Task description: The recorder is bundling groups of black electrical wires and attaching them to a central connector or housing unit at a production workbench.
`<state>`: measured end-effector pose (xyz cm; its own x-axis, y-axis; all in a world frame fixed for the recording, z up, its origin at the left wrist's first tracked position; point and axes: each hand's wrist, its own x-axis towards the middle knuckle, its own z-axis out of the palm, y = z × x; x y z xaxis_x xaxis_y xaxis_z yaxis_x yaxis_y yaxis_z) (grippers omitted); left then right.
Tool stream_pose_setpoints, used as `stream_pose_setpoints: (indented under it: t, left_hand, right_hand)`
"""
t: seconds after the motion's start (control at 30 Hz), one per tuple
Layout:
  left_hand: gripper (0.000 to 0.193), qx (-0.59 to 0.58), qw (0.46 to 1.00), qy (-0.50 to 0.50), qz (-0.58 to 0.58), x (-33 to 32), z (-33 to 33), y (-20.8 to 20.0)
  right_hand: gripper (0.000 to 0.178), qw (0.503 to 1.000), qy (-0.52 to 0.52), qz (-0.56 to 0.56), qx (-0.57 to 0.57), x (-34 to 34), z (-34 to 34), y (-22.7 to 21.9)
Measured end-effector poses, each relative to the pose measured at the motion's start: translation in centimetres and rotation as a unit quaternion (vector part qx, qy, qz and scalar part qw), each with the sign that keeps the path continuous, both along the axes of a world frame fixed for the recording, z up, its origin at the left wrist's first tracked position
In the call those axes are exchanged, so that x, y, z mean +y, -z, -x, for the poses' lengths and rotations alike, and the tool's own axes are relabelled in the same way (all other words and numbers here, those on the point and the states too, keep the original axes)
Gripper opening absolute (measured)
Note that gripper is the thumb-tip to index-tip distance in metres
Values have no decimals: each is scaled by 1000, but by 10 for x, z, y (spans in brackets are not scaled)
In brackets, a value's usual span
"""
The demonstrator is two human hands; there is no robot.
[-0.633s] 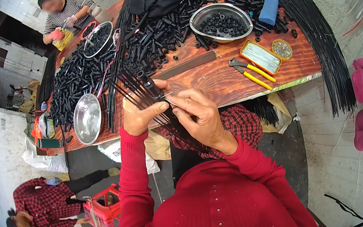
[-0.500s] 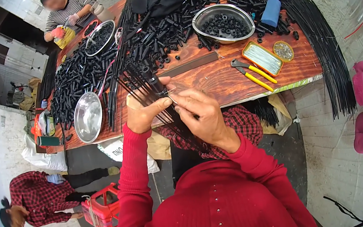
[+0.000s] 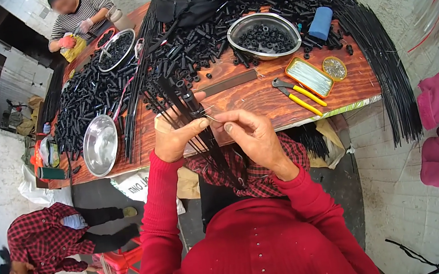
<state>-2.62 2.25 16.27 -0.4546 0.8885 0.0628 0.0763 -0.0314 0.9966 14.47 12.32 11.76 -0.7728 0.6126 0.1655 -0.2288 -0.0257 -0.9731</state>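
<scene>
My left hand point(image 3: 171, 139) is closed round a bundle of thin black rods point(image 3: 216, 157), which fan out above and below it. A short black ribbed tube point(image 3: 189, 100) stands among the rods at their upper part, beside my left fingers. The left thumb presses near the tube's lower end. From there a thin metal wire point(image 3: 216, 119) sticks out, its end pinched between the thumb and forefinger of my right hand point(image 3: 258, 139). How the wire runs round the rods is too small to tell.
Cutting pliers point(image 3: 303, 98), a tray of metal wires point(image 3: 308, 78) and a round tin point(image 3: 334, 69) lie right on the wooden table. Heaps of black tubes point(image 3: 204, 37) and steel bowls point(image 3: 100, 146) surround them. One person point(image 3: 82, 13) works at far left; another point(image 3: 47, 239) bends by a red stool point(image 3: 119, 265).
My right hand has drawn a little away from the bundle, to the right, with the wire end pinched. My left hand keeps its hold. The person by the stool has bent lower.
</scene>
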Motion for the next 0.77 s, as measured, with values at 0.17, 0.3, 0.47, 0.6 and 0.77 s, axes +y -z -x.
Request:
stream_pose_setpoints:
  t: [0.17, 0.3, 0.47, 0.6, 0.77]
  left_hand:
    - [48, -13, 1000, 19, -13, 1, -5, -5]
    - [46, 6, 999, 27, -25, 1, -7, -5]
    - [43, 31, 999, 28, -25, 2, -3, -3]
    - [41, 33, 998, 38, -21, 2, -1, -5]
    - [42, 22, 999, 34, -18, 2, 0, 0]
  right_hand:
    - [16, 996, 84, -25, 28, 7, 6, -21]
    - [15, 984, 76, -154, 48, 16, 14, -24]
    - [11, 989, 57, -127, 49, 15, 20, -28]
    - [6, 993, -38, 96, 52, 23, 24, -28]
    - [6, 981, -93, 155, 74, 29, 27, -18]
